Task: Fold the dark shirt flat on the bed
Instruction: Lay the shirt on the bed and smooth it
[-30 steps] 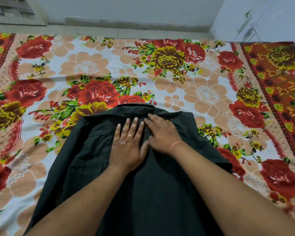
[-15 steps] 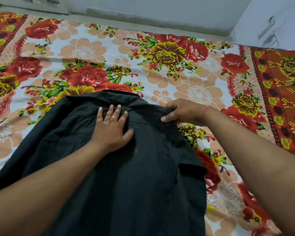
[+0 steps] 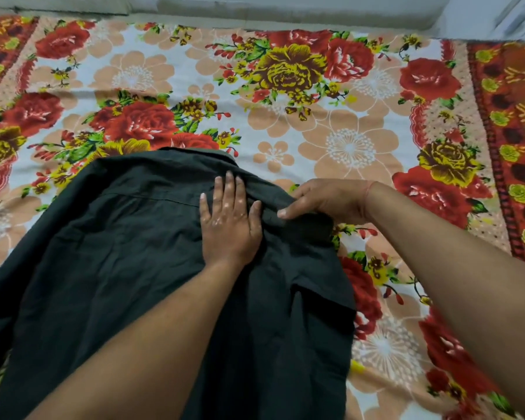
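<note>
Covering bed [image 3: 331, 140]: floral sheet [image 3: 152, 77], dark shirt [image 3: 128, 253].

Shirt [image 3: 134, 268] on bed [image 3: 346, 147], left hand [image 3: 229, 225] atop, right hand [image 3: 325, 200] at its right edge

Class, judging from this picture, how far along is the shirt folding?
Done: the dark shirt lies spread on the floral bedsheet. In hand: the left hand presses it flat while the right hand takes the shoulder edge in its grip. Left: no fold is visible yet.
</note>
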